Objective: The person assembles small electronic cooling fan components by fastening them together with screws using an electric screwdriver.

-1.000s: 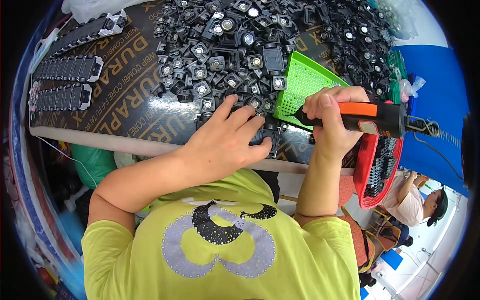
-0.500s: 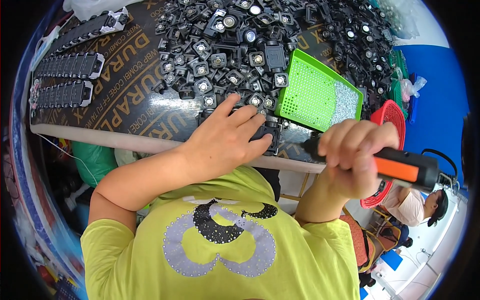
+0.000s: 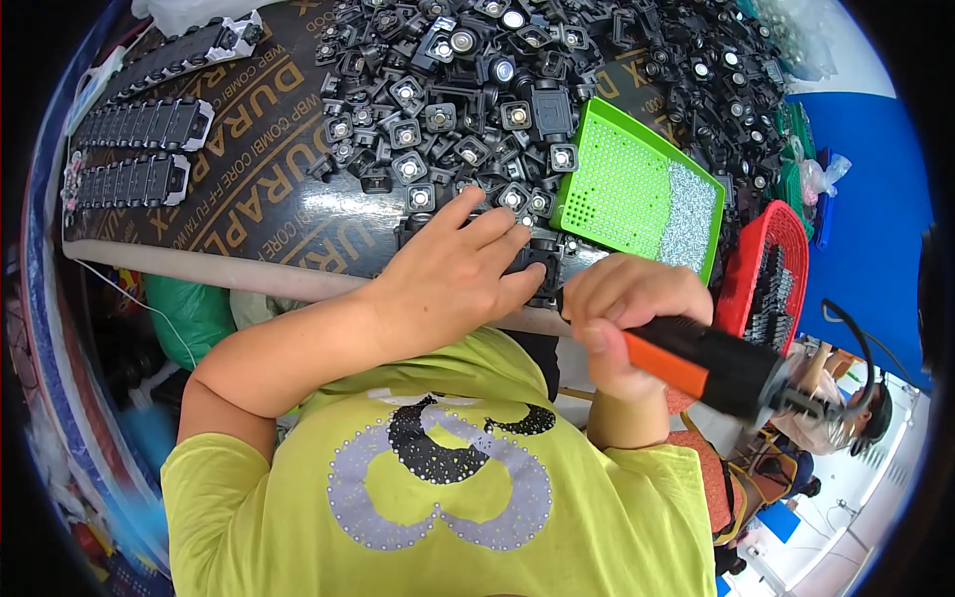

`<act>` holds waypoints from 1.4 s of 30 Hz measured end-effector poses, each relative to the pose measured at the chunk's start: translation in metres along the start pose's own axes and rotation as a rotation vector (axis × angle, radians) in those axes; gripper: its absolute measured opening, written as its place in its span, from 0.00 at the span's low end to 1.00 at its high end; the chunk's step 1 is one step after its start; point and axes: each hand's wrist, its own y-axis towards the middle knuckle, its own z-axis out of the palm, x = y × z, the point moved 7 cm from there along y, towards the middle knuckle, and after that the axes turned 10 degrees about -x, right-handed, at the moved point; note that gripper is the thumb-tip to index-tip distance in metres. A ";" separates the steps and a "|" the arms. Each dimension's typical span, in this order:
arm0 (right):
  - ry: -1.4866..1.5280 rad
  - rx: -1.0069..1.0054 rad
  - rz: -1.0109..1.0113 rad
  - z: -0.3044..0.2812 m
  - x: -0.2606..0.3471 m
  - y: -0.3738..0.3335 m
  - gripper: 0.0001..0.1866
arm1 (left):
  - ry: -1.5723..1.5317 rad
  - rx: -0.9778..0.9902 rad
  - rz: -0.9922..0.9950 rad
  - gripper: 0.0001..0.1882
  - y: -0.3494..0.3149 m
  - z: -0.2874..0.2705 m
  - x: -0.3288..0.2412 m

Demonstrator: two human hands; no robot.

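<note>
My left hand (image 3: 448, 267) bends over a black plastic part (image 3: 543, 261) at the table's near edge and holds it down. The fingers and palm cover much of that part. My right hand (image 3: 629, 303) is wrapped around a black and orange electric screwdriver (image 3: 731, 366), just to the right of the part. The screwdriver's cord end points right, and its tip is hidden by the hand near the part. Beyond both hands lies a heap of black plastic parts (image 3: 438, 117) with round metal centres.
A green perforated tray (image 3: 615, 164) holds small silvery pieces (image 3: 690, 214) at its right end. A red basket (image 3: 738, 284) with dark parts stands right of it. Rows of joined black parts (image 3: 129, 185) lie at the left. Another person (image 3: 811, 428) is at the far right.
My right hand has brought the screwdriver left, closer to the black plastic part and my left hand. The red basket's contents now show. My left hand stays in place.
</note>
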 end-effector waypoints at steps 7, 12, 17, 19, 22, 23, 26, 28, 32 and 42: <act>-0.092 -0.125 -0.039 -0.002 -0.004 -0.007 0.19 | -0.044 -0.008 -0.016 0.17 0.002 0.000 0.000; -0.060 0.084 -0.031 0.005 0.004 0.007 0.14 | -0.039 -0.008 -0.036 0.18 0.001 -0.002 0.000; 0.150 -0.187 -0.149 -0.020 0.027 0.036 0.14 | -0.025 -0.012 -0.026 0.22 0.001 -0.003 0.000; 0.013 -0.289 -0.155 -0.034 0.005 0.046 0.14 | -0.055 -0.006 -0.040 0.22 0.004 -0.003 0.001; -0.087 -0.325 -0.090 -0.038 -0.020 0.048 0.16 | -0.086 -0.011 -0.069 0.19 0.006 -0.005 0.002; -0.086 -0.323 -0.088 -0.037 -0.023 0.047 0.16 | -0.091 -0.020 -0.073 0.15 0.006 -0.006 0.002; -0.117 -0.349 -0.059 -0.039 -0.030 0.045 0.15 | -0.081 -0.018 -0.075 0.23 0.003 -0.003 0.003; -0.114 -0.339 -0.079 -0.040 -0.030 0.045 0.15 | -0.081 -0.020 -0.075 0.23 0.002 -0.003 0.004; -0.104 -0.326 -0.076 -0.040 -0.031 0.045 0.15 | -0.080 -0.021 -0.074 0.23 0.002 -0.004 0.003; 0.155 -0.133 -0.174 -0.028 0.028 0.043 0.11 | -0.122 -0.001 -0.091 0.23 0.003 -0.004 0.004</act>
